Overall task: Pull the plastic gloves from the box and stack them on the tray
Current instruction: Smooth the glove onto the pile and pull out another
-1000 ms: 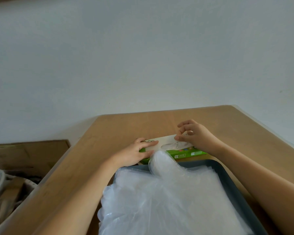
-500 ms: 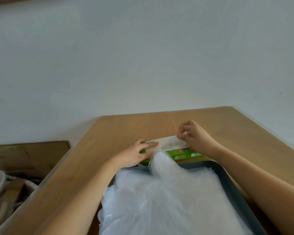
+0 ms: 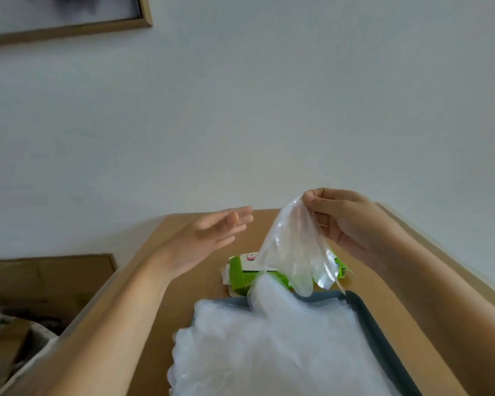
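Note:
A green and white glove box (image 3: 242,274) lies on the wooden table (image 3: 406,298) just beyond a dark grey tray (image 3: 369,318). A thick stack of clear plastic gloves (image 3: 269,350) covers the tray and spills over its left side. My right hand (image 3: 349,221) pinches one clear plastic glove (image 3: 292,252) by its cuff and holds it up above the box, its fingers hanging down. My left hand (image 3: 209,238) hovers above the table left of the box, fingers straight, touching nothing.
A white wall stands right behind the table. A framed picture (image 3: 66,15) hangs at the upper left. Left of the table, lower down, are a brown board (image 3: 46,278) and some clutter (image 3: 0,344). The table's edges run close on both sides.
My right hand has pulled a glove out of the box and lifted it. My left hand has let go of the box and risen. The camera has tilted up.

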`<state>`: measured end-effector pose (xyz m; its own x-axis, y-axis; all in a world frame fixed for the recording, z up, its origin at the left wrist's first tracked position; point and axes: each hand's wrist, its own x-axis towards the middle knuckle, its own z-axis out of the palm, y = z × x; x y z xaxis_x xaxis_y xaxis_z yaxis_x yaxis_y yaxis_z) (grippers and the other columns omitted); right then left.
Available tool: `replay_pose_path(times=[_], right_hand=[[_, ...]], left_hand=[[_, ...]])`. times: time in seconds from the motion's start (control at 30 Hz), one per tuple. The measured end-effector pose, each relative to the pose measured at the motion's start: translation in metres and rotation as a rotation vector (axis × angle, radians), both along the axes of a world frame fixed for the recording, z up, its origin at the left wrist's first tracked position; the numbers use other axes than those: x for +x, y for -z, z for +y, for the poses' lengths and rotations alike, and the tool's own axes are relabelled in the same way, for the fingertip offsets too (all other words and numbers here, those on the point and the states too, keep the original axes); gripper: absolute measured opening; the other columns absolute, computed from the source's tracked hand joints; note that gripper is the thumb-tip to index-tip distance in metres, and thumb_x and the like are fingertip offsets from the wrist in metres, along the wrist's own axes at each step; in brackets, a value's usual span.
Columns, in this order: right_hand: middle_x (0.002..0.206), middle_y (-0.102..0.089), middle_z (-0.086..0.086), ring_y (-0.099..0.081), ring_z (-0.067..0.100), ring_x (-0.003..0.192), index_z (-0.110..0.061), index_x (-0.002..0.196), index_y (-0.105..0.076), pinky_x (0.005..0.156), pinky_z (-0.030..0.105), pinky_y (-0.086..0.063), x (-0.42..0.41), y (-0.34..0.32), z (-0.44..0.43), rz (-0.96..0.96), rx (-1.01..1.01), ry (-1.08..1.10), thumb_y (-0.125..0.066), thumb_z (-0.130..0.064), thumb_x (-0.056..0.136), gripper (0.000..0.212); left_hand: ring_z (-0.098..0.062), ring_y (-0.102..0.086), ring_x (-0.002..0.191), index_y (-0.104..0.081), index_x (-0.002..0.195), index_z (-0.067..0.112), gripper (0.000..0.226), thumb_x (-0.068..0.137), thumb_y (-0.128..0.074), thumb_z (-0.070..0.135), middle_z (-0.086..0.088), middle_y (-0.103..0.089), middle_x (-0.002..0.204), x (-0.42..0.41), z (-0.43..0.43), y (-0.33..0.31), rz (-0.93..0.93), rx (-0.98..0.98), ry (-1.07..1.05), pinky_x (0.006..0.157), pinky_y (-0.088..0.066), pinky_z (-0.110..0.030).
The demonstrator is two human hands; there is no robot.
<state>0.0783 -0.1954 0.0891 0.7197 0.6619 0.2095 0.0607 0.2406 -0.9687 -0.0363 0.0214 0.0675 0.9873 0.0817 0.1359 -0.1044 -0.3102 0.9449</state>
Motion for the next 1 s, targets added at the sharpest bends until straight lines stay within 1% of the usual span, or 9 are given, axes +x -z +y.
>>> replay_pose_path(times=[0.1,0.17,0.3,0.4,0.5,0.63,0.7,0.9,1.0], right_hand=[[0.069,-0.064,0.003,-0.058,0.015,0.065,-0.008,0.079,-0.062,0.070,0.026,-0.046,-0.021,-0.002,-0.005,0.000,-0.002,-0.065,-0.052,-0.011,0.095,0.019],[0.068,-0.063,0.002,-0.060,0.012,0.062,-0.007,0.079,-0.061,0.063,0.020,-0.050,-0.031,-0.004,-0.011,0.000,0.012,-0.078,-0.051,-0.011,0.095,0.020],[0.069,-0.060,0.004,-0.055,0.012,0.060,-0.006,0.081,-0.062,0.060,0.018,-0.048,-0.042,-0.007,-0.026,-0.003,0.005,-0.009,-0.053,-0.011,0.095,0.017],[0.066,-0.061,-0.004,-0.053,0.010,0.060,-0.012,0.081,-0.064,0.056,0.015,-0.044,-0.041,-0.003,-0.041,-0.424,-0.472,0.199,-0.056,-0.013,0.093,0.015],[0.090,-0.064,-0.006,-0.056,0.013,0.082,-0.016,0.099,-0.061,0.066,0.021,-0.040,-0.045,-0.002,-0.048,-0.881,-0.899,0.368,-0.049,-0.029,0.095,0.018],[0.122,-0.050,-0.027,-0.045,-0.017,0.102,-0.038,0.129,-0.049,0.082,0.002,-0.035,-0.080,-0.025,-0.056,-0.942,-0.479,0.200,-0.060,-0.063,0.073,0.062],[0.123,-0.046,-0.033,-0.040,-0.026,0.103,-0.044,0.129,-0.047,0.084,-0.003,-0.033,-0.098,-0.032,-0.056,-1.043,-0.468,0.067,-0.069,-0.063,0.065,0.071],[0.102,-0.063,-0.012,-0.060,0.010,0.085,-0.022,0.095,-0.069,0.078,0.032,-0.050,-0.099,-0.009,-0.031,-1.195,-0.386,0.317,-0.068,-0.027,0.086,0.010],[0.091,-0.067,-0.011,-0.062,0.006,0.084,-0.020,0.090,-0.066,0.077,0.031,-0.051,-0.095,-0.011,-0.032,-1.030,-0.327,0.325,-0.061,-0.038,0.088,0.019]], left_hand=[[0.002,-0.062,0.107,-0.067,0.112,0.034,0.080,0.046,-0.071,0.079,0.015,-0.069,0.114,-0.017,-0.029,-0.011,0.071,0.030,0.084,0.086,-0.048,-0.013],[-0.008,-0.067,0.102,-0.074,0.100,0.031,0.062,0.053,-0.076,0.070,0.007,-0.072,0.106,-0.021,-0.045,-0.010,0.103,-0.004,0.117,0.085,-0.051,-0.021],[-0.019,-0.067,0.080,-0.071,0.099,0.003,0.045,0.073,-0.080,0.038,-0.013,-0.070,0.094,-0.025,-0.056,-0.014,0.051,-0.292,0.001,0.073,-0.055,-0.024],[-0.021,-0.066,0.073,-0.071,0.087,-0.002,0.033,0.077,-0.065,0.029,-0.015,-0.070,0.083,-0.037,-0.069,-0.026,-0.006,-0.387,-0.081,0.067,-0.055,-0.026],[-0.024,-0.065,0.079,-0.070,0.093,-0.006,0.040,0.084,-0.062,0.032,-0.021,-0.069,0.090,-0.045,-0.083,-0.032,-0.008,-0.264,-0.164,0.062,-0.054,-0.022],[-0.022,-0.064,0.077,-0.070,0.093,-0.001,0.028,0.091,-0.060,0.025,-0.015,-0.070,0.086,-0.050,-0.096,-0.033,0.004,-0.168,-0.286,0.057,-0.051,-0.019],[-0.025,-0.066,0.082,-0.071,0.091,0.006,0.023,0.090,-0.063,0.027,-0.015,-0.072,0.090,-0.053,-0.100,-0.035,0.009,-0.147,-0.318,0.068,-0.055,-0.027],[-0.020,-0.053,0.066,-0.070,0.091,0.001,0.035,0.088,-0.065,0.035,-0.015,-0.059,0.078,-0.054,-0.107,-0.034,0.052,-0.160,-0.302,0.051,-0.050,-0.021],[-0.016,-0.061,0.065,-0.075,0.073,0.015,0.026,0.088,-0.066,0.034,-0.005,-0.068,0.073,-0.051,-0.106,-0.032,0.063,-0.173,-0.333,0.058,-0.053,-0.025]])
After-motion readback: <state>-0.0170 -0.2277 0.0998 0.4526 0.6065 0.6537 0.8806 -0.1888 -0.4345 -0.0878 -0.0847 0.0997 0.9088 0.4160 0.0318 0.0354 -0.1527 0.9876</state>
